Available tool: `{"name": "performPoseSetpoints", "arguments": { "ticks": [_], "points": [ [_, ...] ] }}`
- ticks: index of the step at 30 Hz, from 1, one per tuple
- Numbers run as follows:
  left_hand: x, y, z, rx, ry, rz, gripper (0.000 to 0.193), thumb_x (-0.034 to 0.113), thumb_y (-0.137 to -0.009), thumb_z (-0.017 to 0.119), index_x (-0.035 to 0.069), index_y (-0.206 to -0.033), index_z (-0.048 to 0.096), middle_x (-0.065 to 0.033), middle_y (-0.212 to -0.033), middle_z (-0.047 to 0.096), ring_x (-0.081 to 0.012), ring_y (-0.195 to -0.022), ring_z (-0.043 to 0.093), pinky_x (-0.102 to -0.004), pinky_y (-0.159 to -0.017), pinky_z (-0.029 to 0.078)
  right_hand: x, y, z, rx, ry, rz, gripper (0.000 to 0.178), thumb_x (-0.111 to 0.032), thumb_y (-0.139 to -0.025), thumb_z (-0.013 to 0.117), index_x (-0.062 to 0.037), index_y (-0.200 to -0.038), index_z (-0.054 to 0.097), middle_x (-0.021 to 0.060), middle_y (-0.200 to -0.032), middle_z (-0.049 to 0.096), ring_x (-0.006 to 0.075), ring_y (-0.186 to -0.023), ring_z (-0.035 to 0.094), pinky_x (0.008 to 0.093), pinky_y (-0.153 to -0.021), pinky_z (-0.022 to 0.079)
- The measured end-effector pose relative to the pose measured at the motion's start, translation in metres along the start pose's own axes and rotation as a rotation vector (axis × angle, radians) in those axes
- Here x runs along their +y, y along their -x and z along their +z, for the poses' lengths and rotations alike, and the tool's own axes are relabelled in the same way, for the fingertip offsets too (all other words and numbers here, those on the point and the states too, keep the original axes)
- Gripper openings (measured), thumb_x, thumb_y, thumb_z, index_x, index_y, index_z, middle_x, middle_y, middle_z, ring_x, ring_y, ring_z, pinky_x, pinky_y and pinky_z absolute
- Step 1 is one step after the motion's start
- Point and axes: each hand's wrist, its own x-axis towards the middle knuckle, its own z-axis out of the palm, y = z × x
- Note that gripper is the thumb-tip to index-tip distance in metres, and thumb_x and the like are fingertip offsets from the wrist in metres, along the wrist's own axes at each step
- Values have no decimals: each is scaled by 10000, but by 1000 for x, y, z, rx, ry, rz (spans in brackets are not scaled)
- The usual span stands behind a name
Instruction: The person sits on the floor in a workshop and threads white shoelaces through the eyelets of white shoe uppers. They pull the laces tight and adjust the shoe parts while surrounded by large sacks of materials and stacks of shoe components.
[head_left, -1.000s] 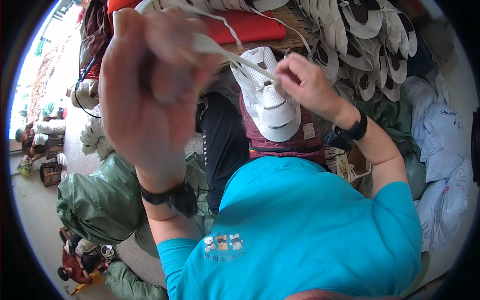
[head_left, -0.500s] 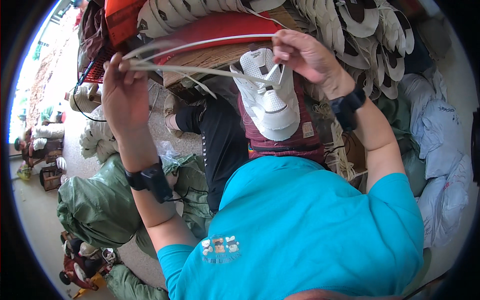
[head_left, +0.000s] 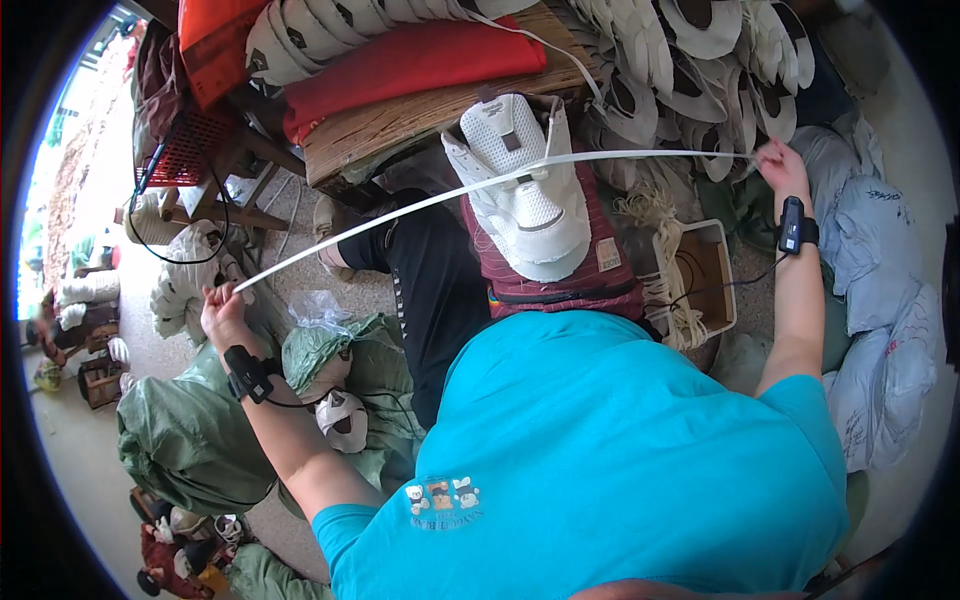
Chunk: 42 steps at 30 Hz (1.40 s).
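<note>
Head view. Left hand: fingers pinching the lace at left. Right hand: fingers gripping it at far right. Lace: stretching taut across the shoe, which is resting mid-scene on maroon cloth. Handling, as judged: pulling evenly, keeping lace flat. Edges: counter lying just beyond shoe; pale bags crowding right hand. Room: opening leftward over floor.

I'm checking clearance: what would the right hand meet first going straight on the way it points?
Probably the nearest pale shoe upper, just beyond the right hand, though depth is unclear.
</note>
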Motion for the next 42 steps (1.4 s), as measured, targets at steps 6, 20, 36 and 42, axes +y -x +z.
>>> {"name": "performPoseSetpoints", "arguments": {
  "ticks": [6,20,36,42],
  "points": [
    [-84,35,1,-17,-442,153,283,265,-1013,475,53,-1144,609,63,-642,431,-66,-471,347,-243,-413,269,8,5,-106,165,366,-109,114,-84,-962,480,-44,-1034,558,-28,-641,398,115,-457,354,259,-394,276],
    [-274,228,124,-1033,-946,123,250,183,-1057,493,1,-1060,665,14,-738,601,-39,-613,481,-196,-562,400,282,168,173,-818,1225,-57,274,-268,-1051,487,-59,-1008,659,-72,-773,523,15,-693,399,176,-614,336],
    [-272,238,139,-975,-1052,-115,345,282,-1032,508,39,-857,679,58,-689,543,-21,-619,430,-196,-554,325,286,173,208,-983,1875,-1048,205,-198,-893,597,-55,-750,632,76,-656,640,226,-607,615,349,-628,449],
    [-276,233,151,-1043,-1530,447,250,237,-948,580,34,-834,670,-102,-727,648,-261,-693,624,-366,-625,475,285,181,224,-1089,2355,-913,151,-220,-852,647,-76,-812,631,100,-792,659,285,-779,648,391,-677,459]
  ]
}}
